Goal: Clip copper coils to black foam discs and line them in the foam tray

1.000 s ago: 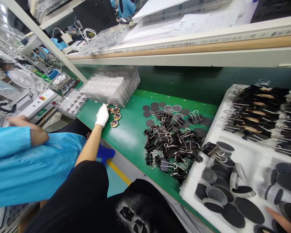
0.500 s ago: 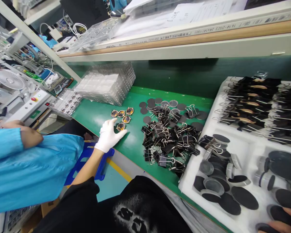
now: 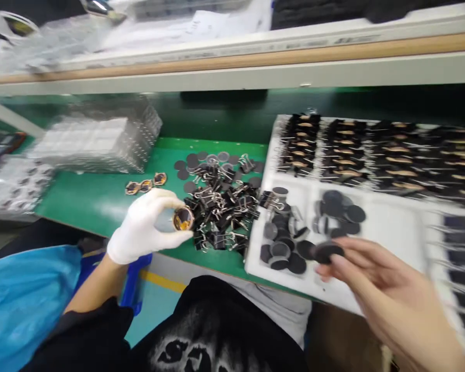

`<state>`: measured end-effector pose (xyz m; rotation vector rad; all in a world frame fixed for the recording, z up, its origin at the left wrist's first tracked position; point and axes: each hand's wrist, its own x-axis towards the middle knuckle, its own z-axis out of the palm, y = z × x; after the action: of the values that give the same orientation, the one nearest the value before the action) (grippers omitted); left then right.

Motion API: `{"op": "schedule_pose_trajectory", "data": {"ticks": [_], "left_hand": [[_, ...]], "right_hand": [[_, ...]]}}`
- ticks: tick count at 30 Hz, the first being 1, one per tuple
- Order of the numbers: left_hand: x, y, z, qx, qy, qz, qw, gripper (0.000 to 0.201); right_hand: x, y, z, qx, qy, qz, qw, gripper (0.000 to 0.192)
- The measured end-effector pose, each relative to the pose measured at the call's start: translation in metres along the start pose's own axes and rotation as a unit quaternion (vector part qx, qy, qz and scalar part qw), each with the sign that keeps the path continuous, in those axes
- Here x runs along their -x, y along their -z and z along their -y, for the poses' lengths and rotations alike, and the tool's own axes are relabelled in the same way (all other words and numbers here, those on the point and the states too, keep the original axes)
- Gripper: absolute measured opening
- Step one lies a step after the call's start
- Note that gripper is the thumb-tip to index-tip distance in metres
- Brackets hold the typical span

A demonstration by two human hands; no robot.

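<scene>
My left hand (image 3: 147, 227), in a white glove, holds a round watch case (image 3: 183, 219) between thumb and fingers, raised over the green bench. The case has a gold-coloured rim and orange parts inside. Bare, my right hand (image 3: 375, 274) pinches a black round disc (image 3: 328, 252) above the white foam tray (image 3: 391, 219); motion blurs it a little. On the bench behind my left hand lie three more watch cases (image 3: 146, 185). Black binder clips (image 3: 225, 206) form a heap between the two hands. Loose black discs with clear rims (image 3: 282, 248) fill the tray's near-left pocket.
Rows of clipped pieces (image 3: 344, 150) line the back of the foam tray. Clear plastic trays (image 3: 101, 139) are stacked at the back left. A shelf (image 3: 232, 72) runs above the bench. Beside me on the left shows a co-worker's blue sleeve (image 3: 34, 305).
My left hand has lifted a watch case off the bench and moved it right. My right hand has come into fuller view, holding a black disc. The view has swung right.
</scene>
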<state>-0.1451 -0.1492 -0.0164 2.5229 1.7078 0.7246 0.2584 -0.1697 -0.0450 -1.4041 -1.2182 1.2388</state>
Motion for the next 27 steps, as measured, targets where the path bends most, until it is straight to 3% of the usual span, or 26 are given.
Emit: {"op": "schedule_pose_trajectory", "data": {"ticks": [1, 3, 6, 8, 10, 13, 16, 18, 20, 23, 25, 27], "left_hand": [[-0.016, -0.004, -0.016, 0.013, -0.054, 0.019, 0.998, 0.039], [-0.045, -0.017, -0.046, 0.013, -0.132, 0.048, 0.990, 0.034], [-0.075, -0.037, -0.079, 0.001, -0.223, 0.039, 0.974, 0.034], [-0.086, -0.047, -0.089, 0.014, -0.265, 0.035, 0.964, 0.035], [-0.093, -0.052, -0.090, 0.015, -0.291, 0.037, 0.956, 0.036], [-0.100, -0.055, -0.087, -0.005, -0.311, 0.043, 0.949, 0.035], [-0.103, -0.058, -0.085, -0.004, -0.322, 0.059, 0.945, 0.040], [-0.103, -0.061, -0.086, 0.000, -0.334, 0.058, 0.941, 0.046], [-0.100, -0.062, -0.088, -0.004, -0.356, 0.052, 0.933, 0.050], [-0.100, -0.059, -0.087, -0.010, -0.387, 0.059, 0.920, 0.050], [-0.106, -0.053, -0.079, 0.000, -0.379, 0.095, 0.921, 0.054], [-0.117, -0.048, -0.062, -0.024, -0.327, 0.128, 0.936, 0.058]], "right_hand": [[0.001, -0.010, 0.004, 0.005, 0.033, 0.004, 0.999, 0.015], [0.001, -0.031, 0.010, 0.060, 0.180, -0.010, 0.982, 0.017], [0.003, -0.050, 0.013, 0.204, 0.406, -0.032, 0.890, 0.044], [0.004, -0.053, 0.010, 0.265, 0.487, -0.032, 0.832, 0.057], [0.004, -0.052, 0.007, 0.291, 0.510, -0.015, 0.810, 0.064], [0.002, -0.050, 0.003, 0.294, 0.475, 0.021, 0.829, 0.063], [-0.001, -0.055, 0.003, 0.224, 0.394, 0.003, 0.892, 0.044], [-0.005, -0.061, 0.003, 0.106, 0.272, 0.001, 0.957, 0.032], [-0.011, -0.065, 0.004, -0.021, 0.110, 0.066, 0.992, 0.030], [-0.019, -0.068, 0.002, -0.082, -0.042, 0.168, 0.981, 0.033], [-0.023, -0.067, -0.003, -0.076, -0.053, 0.158, 0.983, 0.028], [-0.026, -0.066, -0.008, -0.090, -0.039, 0.130, 0.987, 0.022]]}}
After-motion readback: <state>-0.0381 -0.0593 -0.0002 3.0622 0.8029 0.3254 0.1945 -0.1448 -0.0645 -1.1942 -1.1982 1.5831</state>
